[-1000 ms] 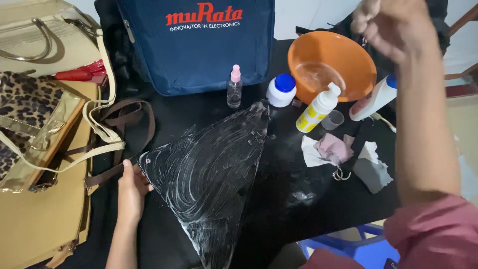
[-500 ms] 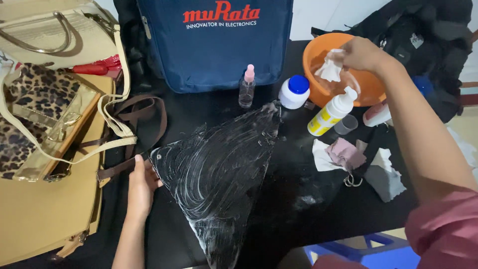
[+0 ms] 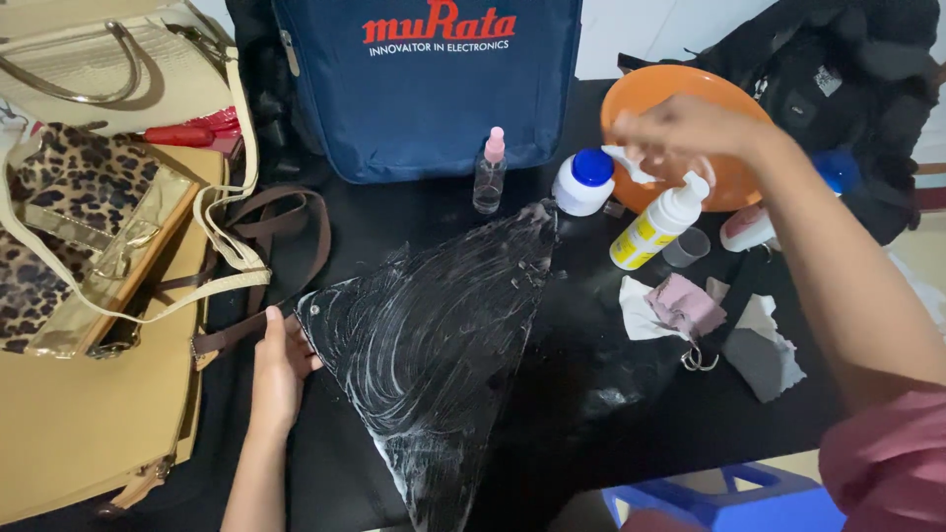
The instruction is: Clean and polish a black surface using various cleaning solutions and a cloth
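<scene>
- Black bag [image 3: 434,365]: smooth, streaked with white foam.
- Bowl [image 3: 729,182]: glossy orange plastic.
- Blue bag [image 3: 424,89]: matt woven cloth.
- Tan bag [image 3: 89,433]: smooth leather look.
- Rags [image 3: 690,305]: soft cloth.

- The flat black triangular leather piece [image 3: 434,365] lies near on the black table [image 3: 611,433].
- The dark blue fabric bag [image 3: 424,89] stands far behind it.
- The orange plastic bowl [image 3: 734,182] sits far right.

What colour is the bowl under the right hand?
Orange. The bowl sits beneath the right hand, shown in the head view.
</scene>
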